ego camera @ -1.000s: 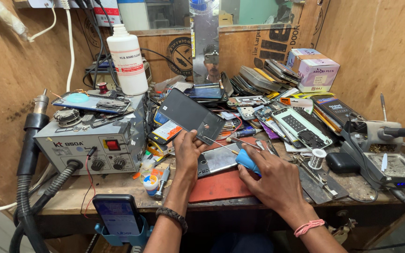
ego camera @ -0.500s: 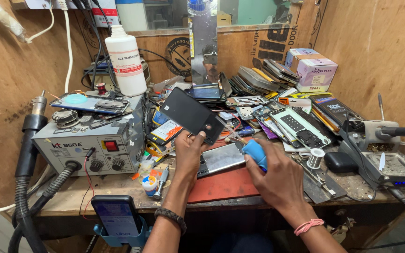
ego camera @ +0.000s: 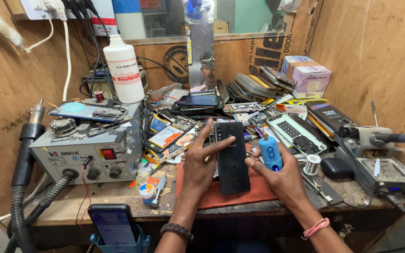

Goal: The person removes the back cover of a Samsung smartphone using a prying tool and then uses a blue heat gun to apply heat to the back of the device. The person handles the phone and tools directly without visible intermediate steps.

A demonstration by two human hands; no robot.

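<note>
The left hand (ego camera: 201,165) rests against the left edge of a black phone (ego camera: 231,157), its thumb and forefinger spread across the upper part of the dark back panel, so its grip is loose and open against the phone rather than wrapped around it. The phone lies lengthwise, back upward, over a red mat (ego camera: 221,194) at the front middle of the wooden surface (ego camera: 71,208). The right hand (ego camera: 282,180) is just right of the phone, its grip closed firmly around a small blue electric tool (ego camera: 270,154) held upright, with a tiny blue light showing near its lower end; the tool's tip is hidden behind the fingers. A pink band sits on the right wrist and a dark braided one on the left. To the left stands a grey hot-air rework station (ego camera: 87,152) with a red switch, two knobs and a black hose, a phone board lying on top of it. Behind it stands a white plastic bottle (ego camera: 123,70). Right of the hands are a small spool of solder wire (ego camera: 312,164), a black pouch and a soldering stand (ego camera: 380,171). Stacked phones and parts crowd the back of the surface, and another phone (ego camera: 113,225) stands in a blue holder at the front edge.
</note>
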